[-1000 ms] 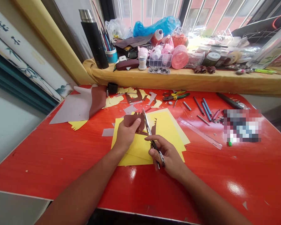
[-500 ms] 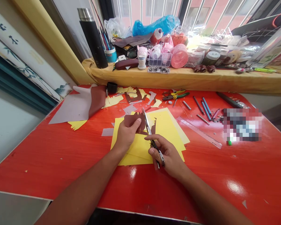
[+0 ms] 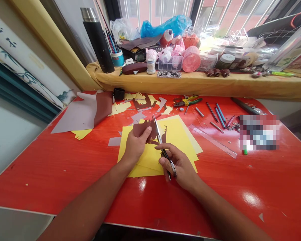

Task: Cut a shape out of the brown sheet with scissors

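With the brown piece [image 3: 139, 130] as the clock's centre, a blue-and-white cup [image 3: 117, 59] at 11 o'clock on the cloth-covered ledge [image 3: 130, 81] holds upright brushes and pencils, just beside a black flask [image 3: 96, 43]. At 1 o'clock, a clear compartment box [image 3: 170, 62] stands above a flatter one [image 3: 169, 74] filled with small dark bits; a lidded jar [image 3: 226, 62] sits at 2 o'clock, its contents too unclear to name. The left hand [image 3: 137, 142] pinches the brown piece above the yellow sheets [image 3: 145, 169], thumb on top; the piece's broad end faces 9 o'clock and its notched upper edge 12. The right hand [image 3: 177, 164] is curled round the handles of the scissors [image 3: 159, 134], index finger stretched toward the pivot. The scissors' long axis runs from 5 to 11 o'clock, tips toward 11, blades beside the piece's 3 o'clock side; I cannot tell whether they touch it. On the red surface [image 3: 65, 187], pliers [image 3: 190, 101] lie at 2 o'clock and a clear ruler [image 3: 214, 141] at 3.
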The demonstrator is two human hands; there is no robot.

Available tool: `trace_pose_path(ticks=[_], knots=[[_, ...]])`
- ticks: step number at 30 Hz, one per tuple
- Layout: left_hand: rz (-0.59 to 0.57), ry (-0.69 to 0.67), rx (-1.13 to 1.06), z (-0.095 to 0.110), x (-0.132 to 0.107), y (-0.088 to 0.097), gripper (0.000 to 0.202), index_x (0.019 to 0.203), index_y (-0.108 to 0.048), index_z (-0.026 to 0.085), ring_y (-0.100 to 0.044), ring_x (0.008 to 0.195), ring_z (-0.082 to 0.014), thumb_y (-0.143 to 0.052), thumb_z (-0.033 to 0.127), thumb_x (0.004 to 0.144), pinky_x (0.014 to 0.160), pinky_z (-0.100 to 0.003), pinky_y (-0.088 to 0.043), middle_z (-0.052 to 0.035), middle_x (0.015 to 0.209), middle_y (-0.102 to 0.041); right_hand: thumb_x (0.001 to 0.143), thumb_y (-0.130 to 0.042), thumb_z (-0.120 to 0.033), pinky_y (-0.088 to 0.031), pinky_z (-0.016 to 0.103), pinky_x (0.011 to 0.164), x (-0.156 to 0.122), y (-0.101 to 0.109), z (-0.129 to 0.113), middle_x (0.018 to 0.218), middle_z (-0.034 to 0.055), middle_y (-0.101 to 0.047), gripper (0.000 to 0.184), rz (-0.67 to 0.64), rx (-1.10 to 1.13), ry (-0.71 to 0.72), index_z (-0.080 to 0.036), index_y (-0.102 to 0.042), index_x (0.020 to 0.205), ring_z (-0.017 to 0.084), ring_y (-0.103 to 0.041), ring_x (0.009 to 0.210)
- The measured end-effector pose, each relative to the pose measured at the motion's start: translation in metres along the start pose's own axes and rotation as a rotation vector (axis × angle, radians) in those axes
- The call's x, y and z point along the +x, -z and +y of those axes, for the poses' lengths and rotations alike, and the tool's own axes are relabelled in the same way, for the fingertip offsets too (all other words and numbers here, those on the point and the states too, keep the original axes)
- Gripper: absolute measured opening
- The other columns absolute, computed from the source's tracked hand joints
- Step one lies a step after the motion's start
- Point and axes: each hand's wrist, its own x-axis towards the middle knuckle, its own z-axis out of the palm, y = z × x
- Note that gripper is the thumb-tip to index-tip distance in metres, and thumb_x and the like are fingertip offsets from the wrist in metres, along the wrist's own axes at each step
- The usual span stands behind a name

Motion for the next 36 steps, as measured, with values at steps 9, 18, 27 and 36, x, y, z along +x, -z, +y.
trace_pose_path(ticks=[9,18,27,36], knots=[[-0.010,-0.010,-0.003,-0.0005,0.0005,-0.0001,0.043,0.068,-0.071,0.021,-0.065,0.060,-0.0176,-0.084,0.055,0.090,0.060,-0.029,-0.051,-0.0023,0.063,-0.070,0.095,-0.082,-0.065,-0.040,0.025,0.041,0.0005,0.0000,0.0001,0.062,-0.0141,-0.046,0.050,0.014,0.007,0.000,-0.025,-0.068,0.122,0.014,-0.057,0.037],[-0.013,-0.007,0.005,0.0036,-0.0013,-0.0006,0.043,0.067,-0.069,0.021,-0.063,0.059,-0.0169,-0.084,0.057,0.088,0.059,-0.029,-0.051,-0.0018,0.062,-0.069,0.094,-0.084,-0.065,-0.039,0.024,0.039,0.0007,-0.0011,-0.0004,0.061,-0.0144,-0.045,0.049,0.018,0.030,-0.008,-0.026,-0.067,0.116,0.013,-0.055,0.035],[0.000,0.008,-0.076,-0.0038,0.0023,-0.0012,0.039,0.072,-0.071,0.021,-0.062,0.058,-0.0162,-0.086,0.053,0.088,0.058,-0.029,-0.051,-0.0009,0.063,-0.069,0.091,-0.085,-0.064,-0.036,0.023,0.036,0.0030,0.0002,0.0002,0.062,-0.0149,-0.039,0.047,0.077,0.046,-0.004,-0.026,-0.068,0.113,0.011,-0.050,0.033],[-0.017,-0.007,-0.121,-0.0017,0.0025,-0.0014,0.040,0.069,-0.070,0.021,-0.058,0.057,-0.0149,-0.086,0.052,0.090,0.058,-0.029,-0.050,0.0005,0.061,-0.065,0.096,-0.080,-0.067,-0.036,0.025,0.041,0.0033,0.0031,-0.0007,0.060,-0.0145,-0.041,0.050,0.118,0.024,0.005,-0.023,-0.070,0.119,0.012,-0.055,0.035]])
